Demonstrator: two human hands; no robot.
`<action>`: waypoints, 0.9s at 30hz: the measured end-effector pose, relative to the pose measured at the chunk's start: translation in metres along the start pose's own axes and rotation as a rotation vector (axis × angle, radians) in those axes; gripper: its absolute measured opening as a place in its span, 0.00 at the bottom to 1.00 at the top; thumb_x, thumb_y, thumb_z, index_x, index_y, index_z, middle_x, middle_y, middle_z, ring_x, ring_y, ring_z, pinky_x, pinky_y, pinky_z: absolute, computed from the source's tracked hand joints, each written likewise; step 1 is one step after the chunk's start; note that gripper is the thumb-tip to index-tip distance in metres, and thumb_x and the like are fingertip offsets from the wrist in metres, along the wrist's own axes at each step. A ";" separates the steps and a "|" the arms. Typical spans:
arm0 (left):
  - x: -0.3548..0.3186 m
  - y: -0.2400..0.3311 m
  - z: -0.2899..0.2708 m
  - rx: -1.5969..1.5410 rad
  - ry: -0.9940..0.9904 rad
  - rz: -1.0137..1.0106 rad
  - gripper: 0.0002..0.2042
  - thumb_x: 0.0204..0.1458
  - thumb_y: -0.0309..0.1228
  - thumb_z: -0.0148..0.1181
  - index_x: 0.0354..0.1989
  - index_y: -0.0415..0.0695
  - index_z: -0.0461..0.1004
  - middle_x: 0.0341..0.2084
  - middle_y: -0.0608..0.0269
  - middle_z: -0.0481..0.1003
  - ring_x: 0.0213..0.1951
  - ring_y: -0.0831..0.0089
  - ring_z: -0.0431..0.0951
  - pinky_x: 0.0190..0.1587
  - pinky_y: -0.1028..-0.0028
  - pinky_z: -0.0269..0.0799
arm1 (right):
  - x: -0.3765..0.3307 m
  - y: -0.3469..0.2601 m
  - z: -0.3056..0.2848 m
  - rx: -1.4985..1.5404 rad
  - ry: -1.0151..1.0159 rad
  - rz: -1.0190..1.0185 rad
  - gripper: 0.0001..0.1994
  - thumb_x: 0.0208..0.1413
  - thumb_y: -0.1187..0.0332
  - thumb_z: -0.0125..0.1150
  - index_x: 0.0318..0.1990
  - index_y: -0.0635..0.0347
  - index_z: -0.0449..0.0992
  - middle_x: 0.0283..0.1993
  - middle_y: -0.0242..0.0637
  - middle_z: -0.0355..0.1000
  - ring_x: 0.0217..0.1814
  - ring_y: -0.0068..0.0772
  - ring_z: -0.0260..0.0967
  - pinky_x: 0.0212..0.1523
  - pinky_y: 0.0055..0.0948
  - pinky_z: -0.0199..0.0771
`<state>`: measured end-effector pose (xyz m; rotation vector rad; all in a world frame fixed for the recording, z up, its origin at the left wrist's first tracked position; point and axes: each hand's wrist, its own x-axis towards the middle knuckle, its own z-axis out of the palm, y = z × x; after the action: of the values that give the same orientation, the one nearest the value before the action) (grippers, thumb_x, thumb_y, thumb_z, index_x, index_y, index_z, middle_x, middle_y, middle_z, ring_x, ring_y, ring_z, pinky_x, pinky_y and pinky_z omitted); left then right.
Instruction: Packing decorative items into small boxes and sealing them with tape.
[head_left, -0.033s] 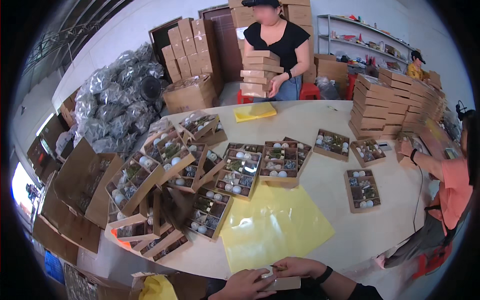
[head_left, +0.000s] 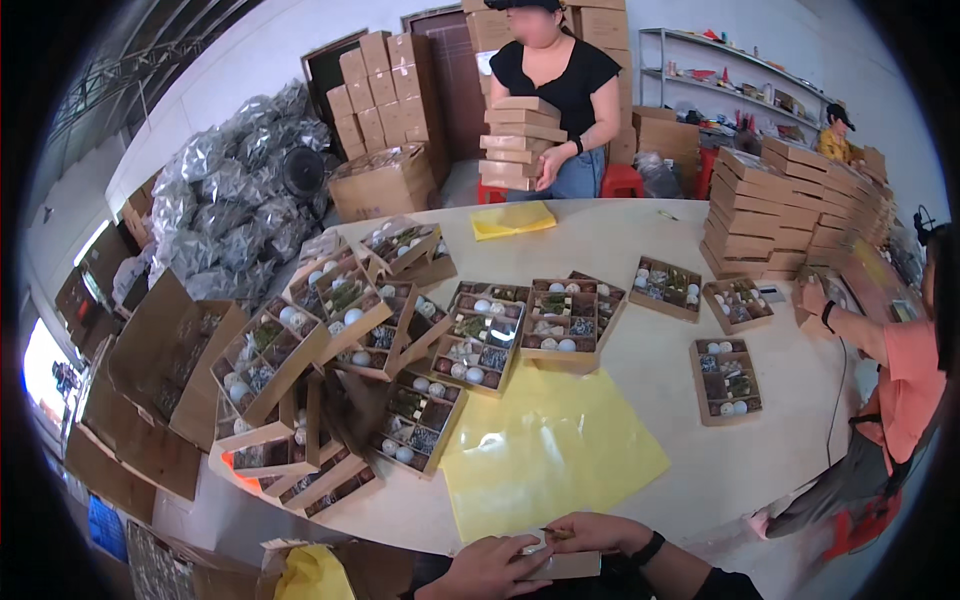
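Curling the left hand (head_left: 493, 567) over the left end of a small pale box (head_left: 572, 567), fingers bent against it, at the near edge of the table (head_left: 720, 470). Pinching a small thin piece (head_left: 560, 535), too unclear to identify, above it with the fingertips of the right hand (head_left: 597, 535). Working beside a yellow sheet (head_left: 555, 455), facing open boxes of balls (head_left: 480, 335).

left hand (head_left: 492, 568) holds a pale box (head_left: 574, 567), right hand (head_left: 594, 534) at its upper edge.

The sheet (head_left: 560, 460) is yellow, the tabletop (head_left: 655, 368) beige.
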<state>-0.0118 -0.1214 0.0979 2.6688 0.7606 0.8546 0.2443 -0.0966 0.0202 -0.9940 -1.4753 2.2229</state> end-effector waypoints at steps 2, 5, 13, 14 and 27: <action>0.001 0.004 -0.004 0.010 -0.047 0.026 0.24 0.53 0.48 0.69 0.54 0.47 0.78 0.45 0.55 0.77 0.41 0.58 0.80 0.43 0.61 0.77 | -0.002 -0.004 -0.001 -0.096 -0.018 0.035 0.11 0.62 0.61 0.67 0.40 0.60 0.77 0.36 0.27 0.75 0.38 0.20 0.68 0.42 0.26 0.72; 0.016 0.021 -0.011 -0.075 -0.373 -0.159 0.21 0.54 0.43 0.66 0.50 0.42 0.78 0.44 0.53 0.78 0.40 0.54 0.80 0.44 0.60 0.77 | 0.013 0.010 -0.007 -0.412 0.083 0.046 0.12 0.61 0.60 0.67 0.40 0.62 0.78 0.37 0.33 0.77 0.39 0.24 0.71 0.43 0.30 0.74; 0.014 0.012 0.031 -0.132 -0.764 -0.202 0.24 0.48 0.50 0.72 0.46 0.47 0.77 0.32 0.57 0.81 0.36 0.52 0.84 0.35 0.57 0.81 | -0.015 -0.002 0.028 0.077 0.510 -0.006 0.12 0.71 0.62 0.58 0.38 0.62 0.76 0.24 0.24 0.67 0.24 0.16 0.60 0.24 0.18 0.57; 0.007 0.009 0.016 -0.184 -0.629 -0.198 0.22 0.49 0.48 0.72 0.44 0.46 0.76 0.32 0.57 0.82 0.36 0.50 0.84 0.37 0.56 0.80 | -0.022 0.006 0.014 0.173 0.459 -0.061 0.13 0.71 0.60 0.58 0.38 0.61 0.77 0.23 0.23 0.66 0.23 0.16 0.59 0.24 0.19 0.56; -0.100 -0.057 0.029 -0.538 -0.400 -0.258 0.32 0.47 0.32 0.73 0.64 0.48 0.73 0.57 0.55 0.76 0.56 0.52 0.75 0.59 0.55 0.70 | -0.078 -0.029 0.058 -0.435 0.436 -0.054 0.14 0.56 0.65 0.72 0.45 0.63 0.80 0.38 0.37 0.79 0.41 0.26 0.74 0.47 0.29 0.76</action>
<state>-0.0869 -0.1303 0.0068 2.1058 0.6426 0.3684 0.2567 -0.1693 0.0892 -1.4351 -1.7689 1.5347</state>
